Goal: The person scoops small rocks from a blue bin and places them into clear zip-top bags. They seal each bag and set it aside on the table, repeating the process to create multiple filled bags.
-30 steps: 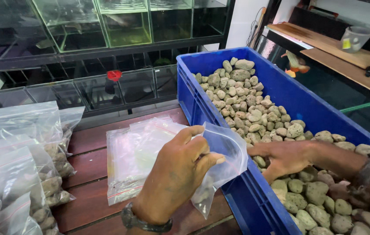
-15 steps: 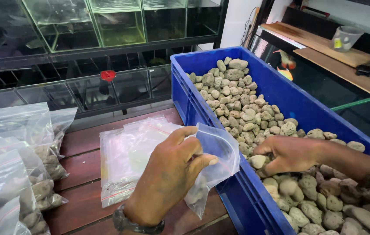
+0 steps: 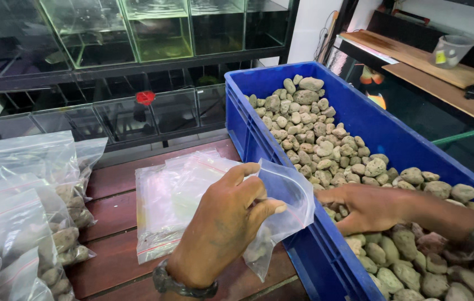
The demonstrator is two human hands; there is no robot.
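Observation:
My left hand [image 3: 223, 226] pinches a clear plastic zip bag [image 3: 281, 209] and holds its mouth open beside the blue crate's near wall. My right hand [image 3: 362, 206] lies palm down inside the blue crate [image 3: 359, 120], resting on the grey-brown stones [image 3: 315, 134] and curled over a few of them. Whether it grips any stone is hidden under the palm. A few stones show through the bottom of the held bag.
A stack of empty clear bags [image 3: 175, 195] lies on the dark red wooden bench [image 3: 114, 206]. Filled bags of stones [image 3: 30, 217] stand at the left. Glass tanks on a black rack [image 3: 114, 61] line the back. A wooden shelf with a plastic cup [image 3: 450, 50] is at the right.
My right hand has stayed on the stones, shifting slightly toward the bag. My left hand keeps the bag open at the crate's wall. The view has drifted a little.

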